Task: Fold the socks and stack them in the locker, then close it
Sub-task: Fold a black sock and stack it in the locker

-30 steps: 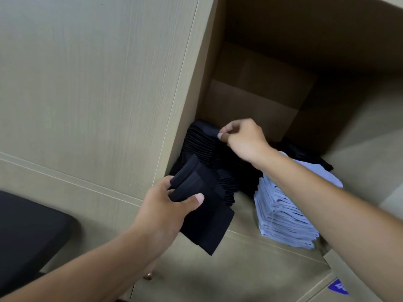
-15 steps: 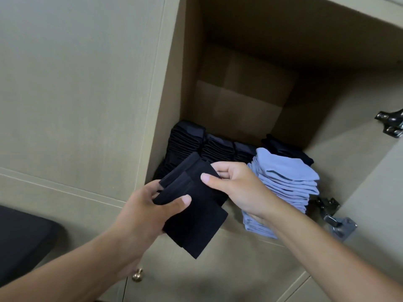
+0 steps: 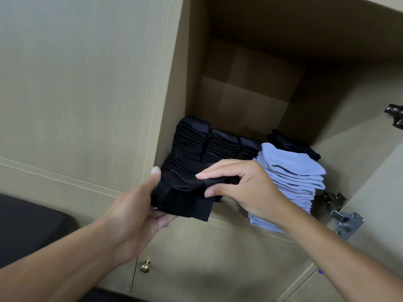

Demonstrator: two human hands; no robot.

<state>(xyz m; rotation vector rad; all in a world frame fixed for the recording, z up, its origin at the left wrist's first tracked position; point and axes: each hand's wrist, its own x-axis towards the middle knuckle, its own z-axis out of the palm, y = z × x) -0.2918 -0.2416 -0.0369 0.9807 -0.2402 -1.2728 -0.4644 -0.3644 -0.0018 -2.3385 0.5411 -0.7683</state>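
Note:
A bundle of folded black socks (image 3: 183,199) sits at the front edge of the open locker (image 3: 250,88). My left hand (image 3: 139,208) grips the bundle from below and the left, thumb up along its side. My right hand (image 3: 237,184) pinches the top sock of the bundle between thumb and fingers. Behind them, stacks of black socks (image 3: 196,140) stand along the locker's left side. A pile of light blue socks (image 3: 292,177) lies to the right, with a few more black socks (image 3: 292,144) behind it.
The locker door stands open at the right, with metal hinges (image 3: 342,216) on its inner edge. A closed beige door (image 3: 76,83) is to the left. A brass knob (image 3: 145,265) sits on the lower cabinet. A dark seat (image 3: 26,227) is at the lower left.
My right hand came back from the black stacks to the bundle and now pinches its top sock. My left hand lifted the bundle up to the locker's front edge.

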